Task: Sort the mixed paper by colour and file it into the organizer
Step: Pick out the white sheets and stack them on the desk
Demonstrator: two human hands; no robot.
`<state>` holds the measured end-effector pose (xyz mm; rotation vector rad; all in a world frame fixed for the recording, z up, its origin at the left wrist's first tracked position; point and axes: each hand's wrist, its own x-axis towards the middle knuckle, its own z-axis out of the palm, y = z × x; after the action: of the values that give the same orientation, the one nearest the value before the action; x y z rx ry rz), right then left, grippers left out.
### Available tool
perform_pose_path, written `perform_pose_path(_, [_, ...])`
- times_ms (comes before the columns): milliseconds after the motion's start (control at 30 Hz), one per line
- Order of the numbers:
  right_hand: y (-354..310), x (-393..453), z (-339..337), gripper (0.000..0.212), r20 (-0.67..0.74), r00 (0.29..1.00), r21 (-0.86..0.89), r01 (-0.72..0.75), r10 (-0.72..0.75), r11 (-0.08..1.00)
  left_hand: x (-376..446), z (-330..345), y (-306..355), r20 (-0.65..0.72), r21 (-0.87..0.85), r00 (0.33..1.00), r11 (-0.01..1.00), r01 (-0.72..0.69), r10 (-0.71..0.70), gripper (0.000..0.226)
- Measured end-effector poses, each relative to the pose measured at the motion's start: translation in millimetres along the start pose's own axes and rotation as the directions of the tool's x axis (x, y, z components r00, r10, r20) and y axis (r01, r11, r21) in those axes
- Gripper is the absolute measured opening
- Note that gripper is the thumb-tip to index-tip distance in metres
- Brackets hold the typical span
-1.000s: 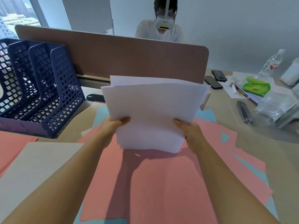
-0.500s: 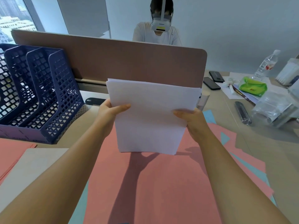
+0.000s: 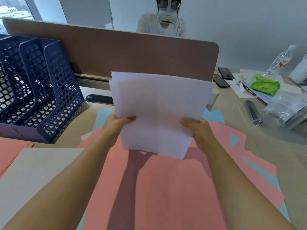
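Pink sheets [image 3: 157,188] and blue sheets [image 3: 214,113] cover the desk [image 3: 274,163]. Left hand [image 3: 116,125] and right hand [image 3: 199,131] each grip a side of the upright white paper stack [image 3: 159,112], right of the blue organizer [image 3: 49,90]. Its uneven top edges could snag on a slot wall

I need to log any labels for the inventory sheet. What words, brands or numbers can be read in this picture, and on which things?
No text is legible.
Water bottle: red and white label, too blurred to read.
Green packet: small red mark, too small to read.
Dark flat object behind the white paper stack: small light mark, unreadable.
Headset on the person opposite: yellow patch, no letters discernible.
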<state>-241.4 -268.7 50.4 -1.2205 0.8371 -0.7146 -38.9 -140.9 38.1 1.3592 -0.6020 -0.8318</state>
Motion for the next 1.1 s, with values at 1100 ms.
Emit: perform_pose_path(1100, [54, -71, 121, 0.031, 0.143, 0.965, -0.367, -0.154, 0.219, 0.918, -151, -124, -15, -0.524, 0.475, 0.840, 0.771, 0.425, -0.140, 0.009])
